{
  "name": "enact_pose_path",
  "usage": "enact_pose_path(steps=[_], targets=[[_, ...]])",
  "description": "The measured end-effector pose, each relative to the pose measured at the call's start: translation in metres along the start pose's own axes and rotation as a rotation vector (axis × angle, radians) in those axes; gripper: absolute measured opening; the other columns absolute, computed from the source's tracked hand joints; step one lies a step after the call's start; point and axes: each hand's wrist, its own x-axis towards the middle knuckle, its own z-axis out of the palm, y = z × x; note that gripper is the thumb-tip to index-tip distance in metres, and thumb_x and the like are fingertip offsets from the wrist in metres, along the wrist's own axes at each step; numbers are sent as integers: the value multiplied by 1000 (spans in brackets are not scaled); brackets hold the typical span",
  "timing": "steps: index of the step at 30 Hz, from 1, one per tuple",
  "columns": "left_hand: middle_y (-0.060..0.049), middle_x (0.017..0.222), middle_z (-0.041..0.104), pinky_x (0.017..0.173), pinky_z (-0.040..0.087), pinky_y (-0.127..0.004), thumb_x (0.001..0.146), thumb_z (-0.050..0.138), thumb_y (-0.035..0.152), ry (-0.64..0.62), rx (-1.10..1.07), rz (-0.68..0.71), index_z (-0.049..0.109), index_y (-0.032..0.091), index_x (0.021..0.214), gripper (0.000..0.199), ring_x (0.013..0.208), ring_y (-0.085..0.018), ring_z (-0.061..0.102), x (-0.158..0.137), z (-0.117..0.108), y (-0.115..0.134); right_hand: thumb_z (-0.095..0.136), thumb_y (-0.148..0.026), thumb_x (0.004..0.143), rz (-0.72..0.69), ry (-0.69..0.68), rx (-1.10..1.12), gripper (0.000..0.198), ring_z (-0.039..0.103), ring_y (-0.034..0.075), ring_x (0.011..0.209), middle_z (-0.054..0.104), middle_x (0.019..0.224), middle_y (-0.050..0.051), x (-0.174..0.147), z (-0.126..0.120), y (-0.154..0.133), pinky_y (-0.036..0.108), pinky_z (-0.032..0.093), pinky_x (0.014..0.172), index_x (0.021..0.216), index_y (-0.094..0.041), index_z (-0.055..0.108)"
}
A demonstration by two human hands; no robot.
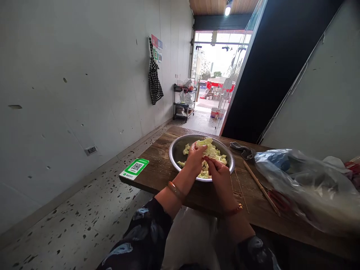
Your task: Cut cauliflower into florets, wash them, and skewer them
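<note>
A wide metal bowl [172, 155] stands on the wooden table, with torn pieces of pale green cabbage [185, 150] inside. Over the bowl, my left hand [194, 155] is closed around a ruffled cabbage leaf [206, 144] that rises above the fingers. My right hand [219, 170] is over the bowl's near right side, its fingertips pinched together beside the left fingers at the lower end of the leaf. The exact spot where the right fingertips grip is partly hidden.
On the table [157, 155], a green QR code card [134, 168] lies at the left corner. To the right are a wooden stick [261, 187], a dark cloth [243, 150] and a large clear plastic bag [309, 183]. A cart [184, 103] stands near the glass doorway.
</note>
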Motion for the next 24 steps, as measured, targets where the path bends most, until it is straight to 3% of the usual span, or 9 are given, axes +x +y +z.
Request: enact_pose_path(steps=[6, 8, 13, 16, 24], targets=[[-2, 80, 66, 61, 45, -26, 55, 80, 17, 38, 8, 5, 58, 16, 92, 43, 68, -14, 62, 3, -3, -11, 51, -43, 89, -34, 15, -63, 37, 61, 21, 77, 72, 84, 6, -1, 1, 12, 32, 45, 71, 101, -17, 75], [-4, 84, 68, 66, 46, -27, 53, 83, 18, -7, 9, 13, 60, 14, 92, 45, 72, -15, 63, 2, -3, -12, 50, -43, 90, -36, 23, -59, 36, 61, 21, 76, 72, 81, 5, -1, -1, 13, 31, 44, 70, 96, -18, 75], [-2, 79, 68, 74, 47, -27, 52, 85, 17, -88, 16, 18, 63, 14, 92, 46, 75, -15, 64, -1, -2, -14, 49, -44, 90, -52, 42, -110, 38, 52, 16, 62, 61, 61, 1, -2, -5, 11, 28, 37, 61, 65, -19, 61], [-1, 78, 67, 72, 46, -27, 53, 84, 16, -93, 23, 3, 62, 15, 93, 46, 74, -14, 63, 0, -3, -14, 49, -45, 91, -44, 23, -105, 37, 49, 15, 60, 60, 60, 0, -1, -7, 11, 27, 34, 59, 66, -19, 61], [1, 75, 64, 62, 49, -25, 68, 73, 13, 93, -16, -49, 51, 18, 105, 44, 64, -12, 61, 11, 2, 7, 48, -46, 92, -64, 10, -118, 37, 53, 17, 66, 64, 68, 1, -3, -6, 14, 27, 38, 66, 76, -19, 68]])
